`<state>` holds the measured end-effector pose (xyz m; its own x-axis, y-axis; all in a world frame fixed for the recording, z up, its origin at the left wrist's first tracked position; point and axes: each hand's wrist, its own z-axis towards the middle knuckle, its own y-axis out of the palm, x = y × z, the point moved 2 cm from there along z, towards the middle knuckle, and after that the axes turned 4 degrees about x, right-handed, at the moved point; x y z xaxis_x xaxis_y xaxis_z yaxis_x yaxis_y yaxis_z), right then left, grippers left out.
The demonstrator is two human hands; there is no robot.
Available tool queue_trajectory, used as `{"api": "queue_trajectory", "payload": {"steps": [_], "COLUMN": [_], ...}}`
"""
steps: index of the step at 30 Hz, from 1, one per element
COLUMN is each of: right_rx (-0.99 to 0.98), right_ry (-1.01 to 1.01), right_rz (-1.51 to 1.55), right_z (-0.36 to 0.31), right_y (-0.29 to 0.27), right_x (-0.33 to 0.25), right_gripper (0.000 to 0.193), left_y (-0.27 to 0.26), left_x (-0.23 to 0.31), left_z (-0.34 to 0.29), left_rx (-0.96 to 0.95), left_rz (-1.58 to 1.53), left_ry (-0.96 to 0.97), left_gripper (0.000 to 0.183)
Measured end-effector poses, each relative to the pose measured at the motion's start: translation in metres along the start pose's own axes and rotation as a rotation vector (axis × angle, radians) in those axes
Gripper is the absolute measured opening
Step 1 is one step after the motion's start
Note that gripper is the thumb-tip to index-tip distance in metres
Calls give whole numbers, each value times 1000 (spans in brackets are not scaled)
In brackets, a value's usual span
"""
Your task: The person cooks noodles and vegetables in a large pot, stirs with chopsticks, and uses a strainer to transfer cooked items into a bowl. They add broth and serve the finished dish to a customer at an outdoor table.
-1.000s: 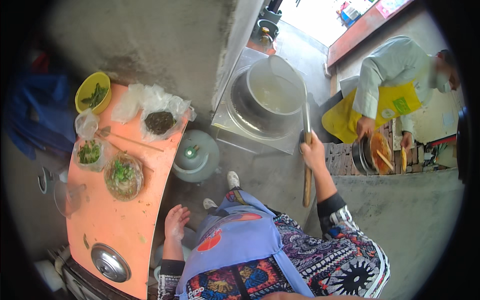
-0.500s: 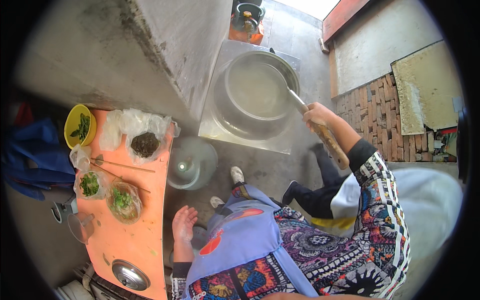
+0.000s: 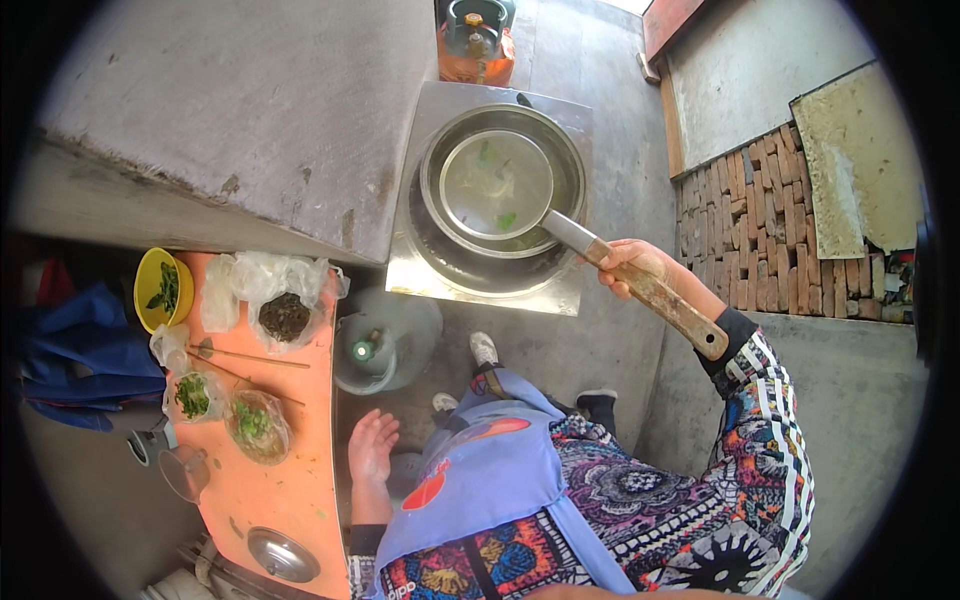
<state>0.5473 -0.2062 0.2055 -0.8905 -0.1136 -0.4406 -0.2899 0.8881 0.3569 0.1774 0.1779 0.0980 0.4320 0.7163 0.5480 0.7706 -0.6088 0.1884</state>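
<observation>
My right hand (image 3: 636,267) is wrapped round the wooden handle of a wide metal scoop (image 3: 573,232). The scoop's round head lies inside a big metal pot (image 3: 430,215), with pale liquid and a few green leaves (image 3: 507,220) within its rim. Whether its bottom is solid or perforated I cannot tell. The pot stands on a shiny metal stove top (image 3: 420,272). My left hand (image 3: 374,442) holds nothing, its fingers extended, low beside the orange table (image 3: 290,480).
On the table are a yellow bowl (image 3: 146,300) of greens, chopsticks (image 3: 255,356), bags of food (image 3: 258,427) and a metal lid (image 3: 283,555). A gas cylinder (image 3: 385,345) stands between table and stove; another (image 3: 476,40) is behind the stove. Stacked bricks (image 3: 740,225) are at right.
The scoop's round head now shows inside the pot with leaves in it; its handle has swung lower. The person in white at right is no longer in view.
</observation>
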Motion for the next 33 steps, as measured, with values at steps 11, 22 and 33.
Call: {"api": "queue_trajectory", "payload": {"steps": [11,22,33], "right_rx": [642,82,13], "right_ry": [-518,114,-32], "right_rz": [-1412,-476,-217], "right_z": [12,18,-22], "right_y": [-17,-7,4], "right_x": [-51,-46,14], "right_gripper": [20,20,35], "left_y": [14,17,24], "left_x": [-13,-31,-32], "left_z": [5,-9,-12], "left_rx": [-13,51,34], "left_rz": [-20,-96,-62], "left_ry": [0,23,54], "left_gripper": [37,35,35]}}
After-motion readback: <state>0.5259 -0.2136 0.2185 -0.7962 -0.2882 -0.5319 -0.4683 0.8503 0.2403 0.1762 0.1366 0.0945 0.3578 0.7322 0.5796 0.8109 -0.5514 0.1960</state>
